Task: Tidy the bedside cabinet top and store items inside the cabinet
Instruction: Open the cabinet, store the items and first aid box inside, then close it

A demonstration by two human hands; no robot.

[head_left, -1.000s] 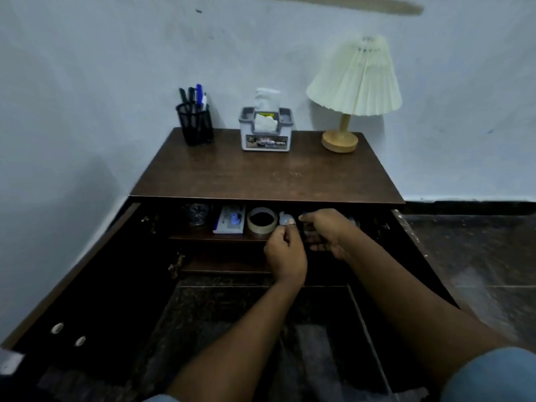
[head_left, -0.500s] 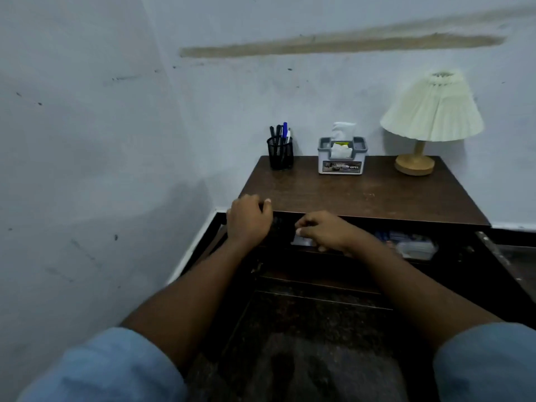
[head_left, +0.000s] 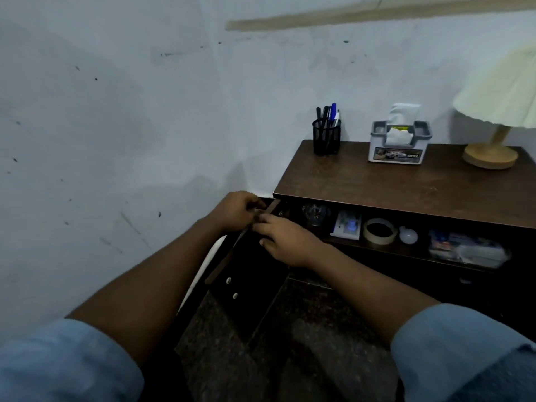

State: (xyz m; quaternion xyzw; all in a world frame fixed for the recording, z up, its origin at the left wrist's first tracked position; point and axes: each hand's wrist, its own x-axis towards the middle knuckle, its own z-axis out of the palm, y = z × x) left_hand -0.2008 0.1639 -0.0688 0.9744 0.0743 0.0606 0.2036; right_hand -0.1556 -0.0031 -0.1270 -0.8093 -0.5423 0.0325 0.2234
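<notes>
Two hands meet at the top corner of the cabinet's left door [head_left: 249, 274], which stands open toward the wall. The left hand [head_left: 237, 211] has its fingers curled over the door's upper edge and grips it. The right hand [head_left: 285, 242] lies just beside it with its fingertips at the same edge, though whether they pinch the wood or only touch it cannot be told. Both forearms are bare below light blue sleeves [head_left: 66, 361]. On the cabinet top [head_left: 406, 187] three things stand in a row along the wall: a black mesh pen holder [head_left: 327, 137] at the left, a grey tissue box [head_left: 398, 146] in the middle, and a lamp [head_left: 490, 156] with a pale pleated shade at the right. Inside, on the upper shelf [head_left: 420, 248], the stored items lie side by side from left to right — a glass object [head_left: 314, 214], a small white pack [head_left: 346, 226], a roll of tape [head_left: 380, 232], a small white bulb [head_left: 408, 235] and a clear plastic bag [head_left: 470, 250].
</notes>
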